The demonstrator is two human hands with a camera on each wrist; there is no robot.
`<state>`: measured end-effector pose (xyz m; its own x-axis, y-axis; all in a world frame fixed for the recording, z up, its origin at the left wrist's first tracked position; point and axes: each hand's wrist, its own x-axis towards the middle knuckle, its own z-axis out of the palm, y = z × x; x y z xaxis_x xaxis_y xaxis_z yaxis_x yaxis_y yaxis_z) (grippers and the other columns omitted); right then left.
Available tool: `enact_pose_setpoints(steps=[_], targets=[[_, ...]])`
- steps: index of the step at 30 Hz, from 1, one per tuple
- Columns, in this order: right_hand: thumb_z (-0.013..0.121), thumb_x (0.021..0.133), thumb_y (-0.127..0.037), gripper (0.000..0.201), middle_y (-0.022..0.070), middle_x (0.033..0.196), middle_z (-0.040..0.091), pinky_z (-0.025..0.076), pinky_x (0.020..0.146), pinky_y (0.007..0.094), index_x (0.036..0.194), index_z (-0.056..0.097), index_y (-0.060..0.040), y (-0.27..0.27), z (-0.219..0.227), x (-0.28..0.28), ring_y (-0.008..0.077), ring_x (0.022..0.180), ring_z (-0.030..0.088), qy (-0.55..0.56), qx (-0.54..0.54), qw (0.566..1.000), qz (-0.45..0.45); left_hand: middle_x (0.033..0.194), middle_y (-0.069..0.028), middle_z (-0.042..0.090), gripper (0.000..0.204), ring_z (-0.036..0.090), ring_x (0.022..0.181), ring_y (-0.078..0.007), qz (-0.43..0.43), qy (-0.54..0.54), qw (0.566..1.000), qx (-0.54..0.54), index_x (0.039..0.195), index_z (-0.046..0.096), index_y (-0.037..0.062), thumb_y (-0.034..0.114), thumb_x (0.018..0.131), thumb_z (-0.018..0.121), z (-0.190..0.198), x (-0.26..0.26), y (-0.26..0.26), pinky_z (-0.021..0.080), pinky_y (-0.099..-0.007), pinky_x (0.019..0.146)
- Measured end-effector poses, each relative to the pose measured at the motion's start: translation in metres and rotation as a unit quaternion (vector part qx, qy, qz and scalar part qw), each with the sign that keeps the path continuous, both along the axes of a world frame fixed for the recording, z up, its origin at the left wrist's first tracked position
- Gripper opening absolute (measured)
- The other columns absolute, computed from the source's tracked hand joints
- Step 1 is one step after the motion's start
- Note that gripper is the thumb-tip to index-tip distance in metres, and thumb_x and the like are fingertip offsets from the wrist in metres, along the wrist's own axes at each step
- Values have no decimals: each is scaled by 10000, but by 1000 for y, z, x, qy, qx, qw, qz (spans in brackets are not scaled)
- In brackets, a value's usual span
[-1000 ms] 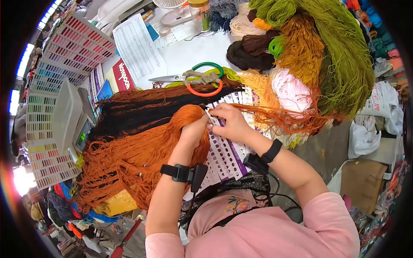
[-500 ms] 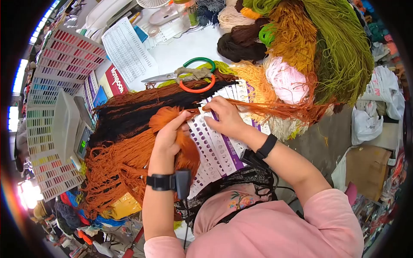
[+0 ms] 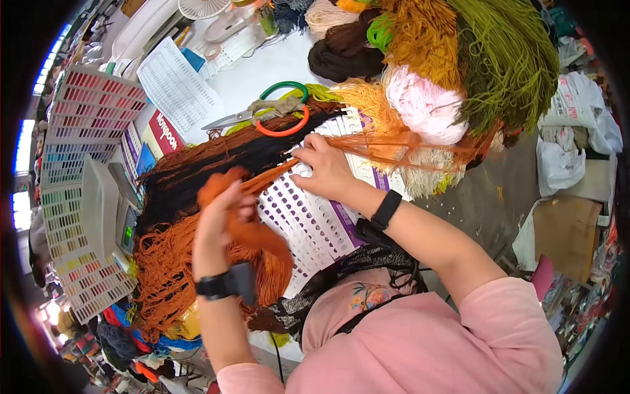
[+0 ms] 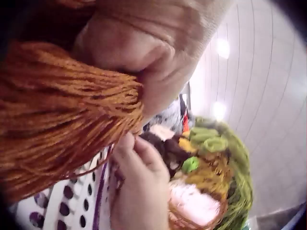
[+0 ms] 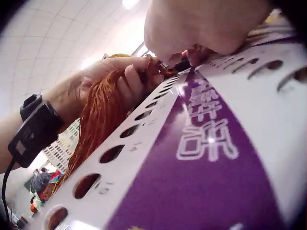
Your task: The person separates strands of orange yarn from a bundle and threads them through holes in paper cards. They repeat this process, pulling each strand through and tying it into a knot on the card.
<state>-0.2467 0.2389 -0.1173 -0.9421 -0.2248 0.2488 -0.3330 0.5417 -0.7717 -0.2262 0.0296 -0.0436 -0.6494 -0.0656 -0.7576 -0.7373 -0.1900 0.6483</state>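
Observation:
My left hand (image 3: pixel 213 217) grips a rust-orange thread skein (image 3: pixel 262 246), whose loose bundle hangs down past the palm. A taut band of the same orange thread runs from it to my right hand (image 3: pixel 323 172). There the thumb and fingers pinch the thread at the top end of the white-and-purple punched cards (image 3: pixel 298 226). Further orange strands (image 3: pixel 387 148) stretch away to the right, towards the piled yarn. In the left wrist view the skein (image 4: pixel 72 115) spreads out beneath the curled left hand (image 4: pixel 144 43). The cards' numbered holes show closely in the right wrist view.
Scissors (image 3: pixel 282 108) with green and orange handles lie on dark thread (image 3: pixel 197 174) behind the hands. Pink yarn (image 3: pixel 423 105) and olive yarn (image 3: pixel 505 65) are heaped right. A colour-sample board (image 3: pixel 92 125), a notebook (image 3: pixel 161 134) and a printed sheet (image 3: pixel 177 85) stand or lie left.
My left hand has moved left, away from the right hand, drawing the orange thread out between them. The right hand stays at the cards' top end. The head view has shifted somewhat.

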Motion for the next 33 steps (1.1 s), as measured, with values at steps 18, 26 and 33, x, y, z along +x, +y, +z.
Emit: enact_pose_setpoints(steps=[18,26,33], targets=[[667,558,-219,349,124,853,467,397,672,357,837,556,-40,0,-9,-3,287,774,486,114,46,992,32,644,22,457,289,404,455,-33,433,356,826,66,1073,422,0,181,848,408,177,278,-276,322,-152,391],[602,656,-59,172,49,806,513,420,633,265,819,563,-18,-17,39,44,159,750,516,-30,-108,984,136,976,-104,523,372,503,753,-143,297,202,910,208,1125,403,-12,242,853,415,67,251,-61,426,-285,670],[563,756,-93,114,23,618,539,399,476,176,791,576,15,-77,117,141,63,522,502,-504,-283,775,255,1190,-139,401,480,447,1025,-194,147,265,905,298,1178,360,-25,347,876,332,38,204,6,370,-368,875]])
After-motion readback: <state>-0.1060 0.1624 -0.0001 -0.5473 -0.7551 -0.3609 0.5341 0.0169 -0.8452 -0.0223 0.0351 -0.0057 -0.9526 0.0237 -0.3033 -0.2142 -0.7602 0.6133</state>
